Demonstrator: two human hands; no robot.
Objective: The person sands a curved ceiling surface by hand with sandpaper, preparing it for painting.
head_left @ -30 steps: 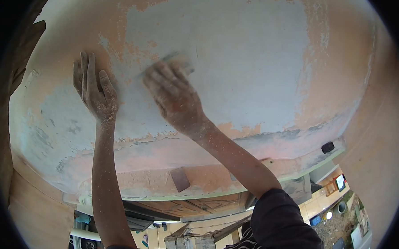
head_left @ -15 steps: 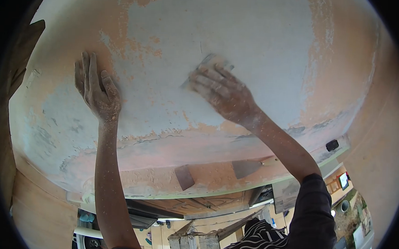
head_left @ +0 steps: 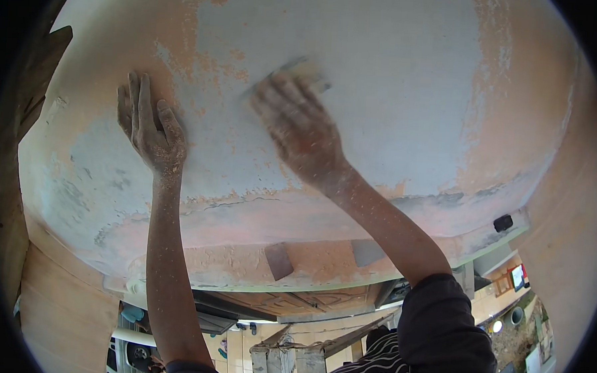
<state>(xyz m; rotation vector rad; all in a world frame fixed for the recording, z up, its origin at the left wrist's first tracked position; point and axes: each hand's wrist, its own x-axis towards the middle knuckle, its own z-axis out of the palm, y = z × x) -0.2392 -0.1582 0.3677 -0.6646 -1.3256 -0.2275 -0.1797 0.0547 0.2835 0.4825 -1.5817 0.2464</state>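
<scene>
In the head view, my left hand [head_left: 153, 130] lies flat on a broad, patchy surface [head_left: 396, 91], its dusty fingers pointing up and the thumb spread apart. The surface shows grey-white areas over peach-orange ones. My right hand [head_left: 302, 130] presses a flat sanding block [head_left: 307, 70] against the grey-white area; motion blurs both, and the palm hides most of the block. Pale dust coats both hands and forearms. Below them, on a lower ledge, lie a brownish square piece of sandpaper [head_left: 279, 261] and a grey flat blade [head_left: 367, 252], partly covered by my right forearm.
A small black object [head_left: 503, 223] sits at the right end of the ledge. Dark wood [head_left: 43, 75] borders the left side. Far below are a tiled floor [head_left: 234, 357], a rough wooden stand [head_left: 291, 363] and a striped black garment [head_left: 377, 363].
My right hand has swept to the left with the sanding block, and its forearm has followed. My left hand stays on the same spot; the view has shifted slightly.
</scene>
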